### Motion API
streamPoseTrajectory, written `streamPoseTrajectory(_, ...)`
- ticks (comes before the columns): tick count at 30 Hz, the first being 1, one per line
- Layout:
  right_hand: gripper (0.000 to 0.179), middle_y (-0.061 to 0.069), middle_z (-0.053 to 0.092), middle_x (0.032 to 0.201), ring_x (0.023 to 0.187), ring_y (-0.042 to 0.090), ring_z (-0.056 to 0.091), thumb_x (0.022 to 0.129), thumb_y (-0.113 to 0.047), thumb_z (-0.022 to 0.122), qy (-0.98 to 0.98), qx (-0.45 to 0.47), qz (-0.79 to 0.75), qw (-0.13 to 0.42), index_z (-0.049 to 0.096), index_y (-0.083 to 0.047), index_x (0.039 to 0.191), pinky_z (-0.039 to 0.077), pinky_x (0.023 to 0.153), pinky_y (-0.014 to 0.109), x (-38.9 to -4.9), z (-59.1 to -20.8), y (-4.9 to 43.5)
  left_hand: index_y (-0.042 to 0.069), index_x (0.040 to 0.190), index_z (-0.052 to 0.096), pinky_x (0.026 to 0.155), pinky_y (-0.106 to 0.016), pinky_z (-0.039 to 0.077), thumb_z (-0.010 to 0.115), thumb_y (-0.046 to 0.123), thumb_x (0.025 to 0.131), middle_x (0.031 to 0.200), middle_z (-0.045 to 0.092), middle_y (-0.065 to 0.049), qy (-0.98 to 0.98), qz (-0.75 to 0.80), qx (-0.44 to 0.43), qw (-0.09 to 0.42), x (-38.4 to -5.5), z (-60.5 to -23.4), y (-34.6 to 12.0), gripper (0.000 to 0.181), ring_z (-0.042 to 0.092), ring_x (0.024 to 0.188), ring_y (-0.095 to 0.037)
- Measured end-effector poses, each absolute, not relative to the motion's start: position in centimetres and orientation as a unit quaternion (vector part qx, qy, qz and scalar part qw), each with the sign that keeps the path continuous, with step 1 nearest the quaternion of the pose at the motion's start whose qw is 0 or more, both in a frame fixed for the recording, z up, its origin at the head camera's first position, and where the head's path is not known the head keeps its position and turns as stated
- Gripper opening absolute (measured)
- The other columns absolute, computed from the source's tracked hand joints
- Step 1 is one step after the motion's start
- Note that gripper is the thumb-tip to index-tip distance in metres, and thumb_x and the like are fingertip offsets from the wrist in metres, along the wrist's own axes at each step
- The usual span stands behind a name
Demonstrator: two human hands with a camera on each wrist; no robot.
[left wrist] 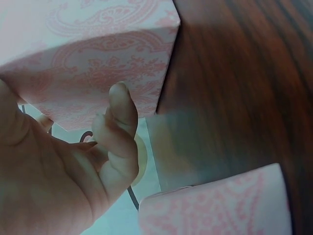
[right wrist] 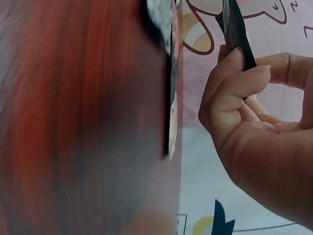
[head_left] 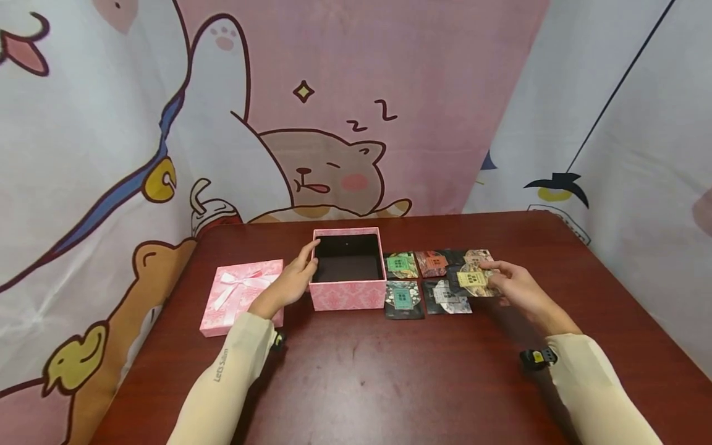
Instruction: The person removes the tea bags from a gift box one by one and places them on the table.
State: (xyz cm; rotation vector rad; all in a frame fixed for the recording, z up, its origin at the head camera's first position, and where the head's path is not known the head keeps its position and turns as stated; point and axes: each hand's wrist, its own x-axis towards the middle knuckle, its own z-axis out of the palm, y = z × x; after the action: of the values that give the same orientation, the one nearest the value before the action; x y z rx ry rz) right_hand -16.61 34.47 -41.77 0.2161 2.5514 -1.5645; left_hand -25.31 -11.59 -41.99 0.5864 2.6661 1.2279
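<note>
A pink patterned gift box [head_left: 349, 295] with a black inside stands without its lid at mid-table. My left hand [head_left: 297, 272] holds it at the left wall, fingers near the rim; in the left wrist view, curled fingers [left wrist: 122, 110] lie against its patterned side. My right hand [head_left: 514, 287] pinches a flat dark packet [head_left: 471, 279] with a yellow label, raised over the other packets. The right wrist view shows this packet [right wrist: 237, 34] edge-on between thumb and fingers. Below it lie a grey-labelled packet [head_left: 447, 298] and a partly covered one [head_left: 479, 255].
The box's pink lid [head_left: 241, 293] with a ribbon bow lies left of the box. Right of the box are a green-labelled packet [head_left: 402, 264], a red-labelled packet [head_left: 431, 262] and a teal-labelled packet [head_left: 404, 300]. A cartoon-print curtain [head_left: 434, 93] hangs behind the brown table [head_left: 356, 377].
</note>
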Motion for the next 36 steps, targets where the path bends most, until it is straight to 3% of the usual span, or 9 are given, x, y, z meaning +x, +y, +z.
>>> streamPoseTrajectory(8,0.054,0.013,0.053,0.103,0.082,0.018,0.051,0.095,-0.011,0.046,0.864,0.085,-0.492,0.071,0.039,0.003,0.147,0.048,0.064,0.040,-16.1,-42.6,36.7,0.025,0.158,0.020,0.090,-0.048,0.043,0.033,0.033,0.108,0.080,0.050,-0.010,0.894,0.398,0.195,0.069,-25.1,-41.5,-11.9,0.052,0.054,0.075,-0.022)
streamPoseTrajectory(17,0.055,0.009,0.053,0.093,0.071,0.017,0.047,0.095,-0.011,0.046,0.868,0.083,-0.482,0.085,0.037,0.005,0.147,0.045,0.058,0.037,-15.8,-43.2,38.5,0.026,0.158,0.019,0.076,-0.040,0.050,0.032,0.033,0.108,0.076,0.049,-0.008,0.888,0.410,0.191,0.081,-25.1,-41.6,-11.6,0.052,0.053,0.067,-0.018)
streamPoseTrajectory(27,0.053,0.015,0.059,0.105,0.074,0.016,0.051,0.095,-0.012,0.049,0.878,0.073,-0.465,0.088,0.041,0.006,0.144,0.047,0.057,0.036,-15.7,-43.5,38.9,0.024,0.158,0.019,0.069,-0.036,0.050,0.033,0.032,0.108,0.077,0.050,-0.009,0.887,0.410,0.195,0.081,-25.0,-41.6,-11.5,0.052,0.053,0.066,-0.019)
streamPoseTrajectory(33,0.053,0.025,0.059,0.120,0.067,0.017,0.049,0.095,-0.012,0.054,0.885,0.066,-0.451,0.095,0.044,0.002,0.145,0.047,0.053,0.033,-15.6,-43.4,39.0,0.021,0.158,0.019,0.073,-0.039,0.048,0.033,0.033,0.108,0.078,0.051,-0.008,0.893,0.396,0.199,0.073,-25.1,-41.7,-11.5,0.053,0.054,0.067,-0.019)
streamPoseTrajectory(36,0.053,0.028,0.058,0.125,0.070,0.017,0.053,0.096,-0.014,0.054,0.886,0.071,-0.447,0.101,0.043,0.003,0.145,0.048,0.054,0.034,-15.6,-43.2,38.9,0.019,0.158,0.020,0.083,-0.045,0.046,0.033,0.032,0.108,0.085,0.055,-0.013,0.899,0.386,0.201,0.058,-25.2,-41.9,-11.5,0.053,0.057,0.079,-0.025)
